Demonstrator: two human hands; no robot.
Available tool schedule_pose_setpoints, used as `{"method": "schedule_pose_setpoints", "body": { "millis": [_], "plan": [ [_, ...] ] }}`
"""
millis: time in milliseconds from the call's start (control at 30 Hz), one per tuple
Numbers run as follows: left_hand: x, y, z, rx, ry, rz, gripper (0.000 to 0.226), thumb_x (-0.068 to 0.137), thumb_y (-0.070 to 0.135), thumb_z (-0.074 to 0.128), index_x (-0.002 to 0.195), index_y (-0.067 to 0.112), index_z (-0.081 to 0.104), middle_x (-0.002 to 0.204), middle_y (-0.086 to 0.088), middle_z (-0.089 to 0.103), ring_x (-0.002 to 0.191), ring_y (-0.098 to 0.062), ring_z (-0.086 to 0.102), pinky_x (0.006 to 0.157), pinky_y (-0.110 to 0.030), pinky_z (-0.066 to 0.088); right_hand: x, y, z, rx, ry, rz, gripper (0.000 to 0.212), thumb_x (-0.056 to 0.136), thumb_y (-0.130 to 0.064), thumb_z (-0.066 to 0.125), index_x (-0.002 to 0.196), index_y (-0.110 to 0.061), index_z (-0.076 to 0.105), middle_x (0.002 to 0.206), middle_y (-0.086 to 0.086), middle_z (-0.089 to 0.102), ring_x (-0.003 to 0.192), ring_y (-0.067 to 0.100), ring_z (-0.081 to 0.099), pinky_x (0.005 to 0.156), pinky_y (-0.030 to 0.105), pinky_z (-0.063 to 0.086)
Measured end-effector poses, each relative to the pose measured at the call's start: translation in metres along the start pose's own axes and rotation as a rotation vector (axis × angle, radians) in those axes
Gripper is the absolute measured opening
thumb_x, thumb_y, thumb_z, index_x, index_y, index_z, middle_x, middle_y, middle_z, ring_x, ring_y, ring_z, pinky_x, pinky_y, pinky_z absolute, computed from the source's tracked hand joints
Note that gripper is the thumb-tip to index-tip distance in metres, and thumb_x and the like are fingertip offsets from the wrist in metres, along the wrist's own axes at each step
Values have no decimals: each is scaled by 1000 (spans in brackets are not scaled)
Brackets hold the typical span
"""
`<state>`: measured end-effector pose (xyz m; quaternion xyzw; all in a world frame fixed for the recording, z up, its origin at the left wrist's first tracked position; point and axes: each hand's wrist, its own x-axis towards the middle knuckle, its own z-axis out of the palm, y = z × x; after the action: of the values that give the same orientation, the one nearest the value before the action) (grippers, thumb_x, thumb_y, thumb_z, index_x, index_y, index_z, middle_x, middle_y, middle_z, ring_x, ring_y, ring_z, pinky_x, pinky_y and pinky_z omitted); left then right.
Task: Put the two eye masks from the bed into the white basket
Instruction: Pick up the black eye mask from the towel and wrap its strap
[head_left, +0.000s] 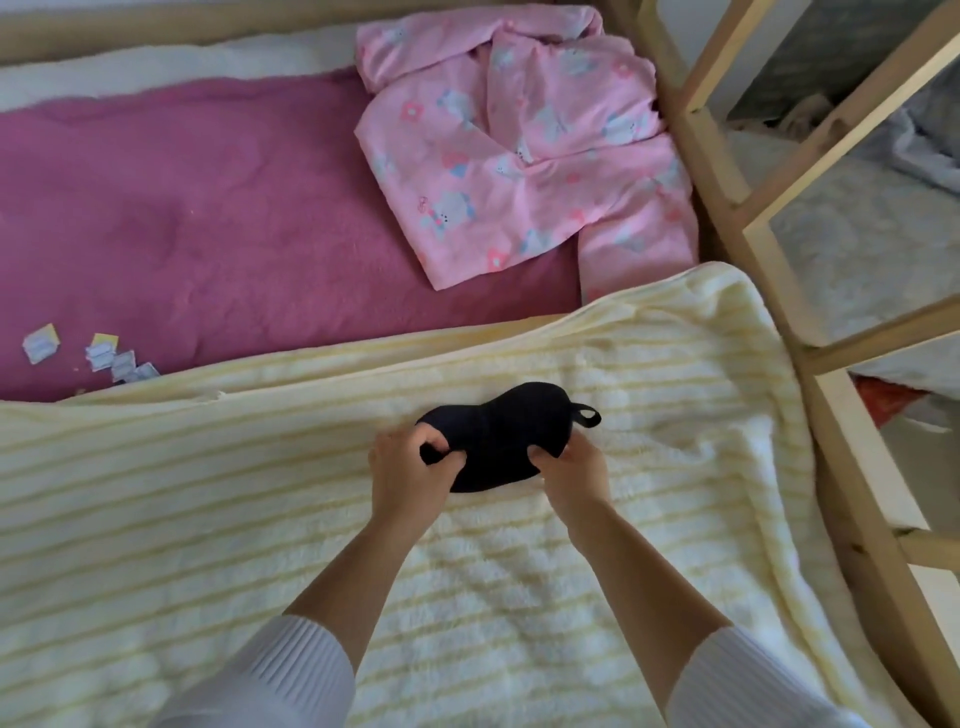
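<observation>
A black eye mask (498, 431) lies on the cream striped blanket (260, 467) in the middle of the bed, with a strap loop sticking out at its right end. My left hand (410, 470) pinches the mask's left end. My right hand (574, 475) grips its lower right edge. Both hands are closed on the fabric. I see only one mask. The white basket is out of view.
Pink patterned pyjamas (524, 140) lie on the magenta blanket (208, 208) at the far side. Several small paper packets (104, 353) sit at the left. A wooden bed frame and ladder (737, 208) run along the right.
</observation>
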<state>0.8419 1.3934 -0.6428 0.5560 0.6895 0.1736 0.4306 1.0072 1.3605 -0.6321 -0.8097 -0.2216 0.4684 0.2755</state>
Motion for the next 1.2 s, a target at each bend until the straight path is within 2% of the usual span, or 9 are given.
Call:
{"method": "schedule_pose_setpoints", "body": {
  "millis": [67, 200, 367, 500, 600, 767, 933, 1067, 1200],
  "plan": [
    [-8, 16, -15, -255, -115, -113, 23, 75, 32, 70, 69, 13, 59, 72, 2, 57, 73, -16, 55, 68, -31, 41, -10, -8, -6, -30, 49, -87, 9, 89, -12, 58, 93, -17, 65, 86, 9, 70, 80, 24, 66, 76, 49, 59],
    [-45, 48, -60, -642, -403, -91, 33, 63, 33, 65, 69, 7, 46, 82, -7, 47, 84, -22, 47, 88, -37, 37, -41, -36, -27, 119, 155, -223, 14, 88, -11, 59, 84, 1, 65, 87, 30, 67, 85, 43, 63, 77, 59, 55],
    [-102, 91, -124, -783, -543, 88, 46, 78, 46, 39, 67, 16, 72, 104, 5, 72, 115, -5, 59, 104, -38, 37, -115, -85, -64, 383, 57, -411, 22, 85, -8, 65, 70, -19, 77, 71, 19, 71, 71, 16, 67, 72, 23, 59],
    [-151, 123, -172, -682, -440, 158, 61, 84, 55, 38, 58, 12, 72, 113, 7, 74, 116, -5, 62, 97, -34, 44, -193, -112, -91, 427, -7, -558, 17, 81, -15, 73, 67, -23, 77, 66, -8, 68, 68, 3, 61, 67, 13, 50],
    [-194, 148, -205, -717, -348, 146, 44, 78, 56, 49, 56, 21, 63, 85, 8, 75, 85, -10, 71, 73, -26, 55, -255, -126, -103, 421, -80, -700, 21, 81, -9, 72, 72, -27, 80, 62, -16, 68, 64, -1, 59, 63, 8, 45],
    [-272, 168, -256, -775, -267, 85, 30, 62, 62, 66, 79, 37, 65, 81, 5, 69, 68, -11, 67, 60, -30, 49, -350, -137, -112, 377, -221, -881, 38, 76, 5, 71, 87, -31, 80, 99, -6, 78, 99, 7, 71, 83, 16, 51],
    [-341, 164, -302, -684, -335, 125, 25, 80, 17, 71, 103, 27, 69, 85, 3, 69, 71, -10, 64, 54, -20, 49, -414, -128, -121, 245, -385, -1079, 41, 73, 12, 60, 92, -21, 76, 117, 10, 69, 116, 24, 64, 99, 34, 50],
    [-386, 156, -322, -595, -240, 185, 42, 78, -3, 69, 112, 23, 67, 80, 0, 67, 75, -12, 61, 64, -24, 42, -448, -116, -118, 242, -494, -999, 55, 59, 8, 47, 89, -24, 80, 112, -5, 74, 114, 17, 65, 92, 29, 51],
    [-416, 152, -332, -593, -79, 210, 44, 77, -5, 64, 113, 20, 65, 89, -6, 69, 79, -19, 54, 71, -31, 38, -467, -107, -118, 445, -637, -738, 46, 66, -4, 52, 109, -7, 67, 112, 16, 72, 106, 35, 65, 92, 46, 49]
  ]
}}
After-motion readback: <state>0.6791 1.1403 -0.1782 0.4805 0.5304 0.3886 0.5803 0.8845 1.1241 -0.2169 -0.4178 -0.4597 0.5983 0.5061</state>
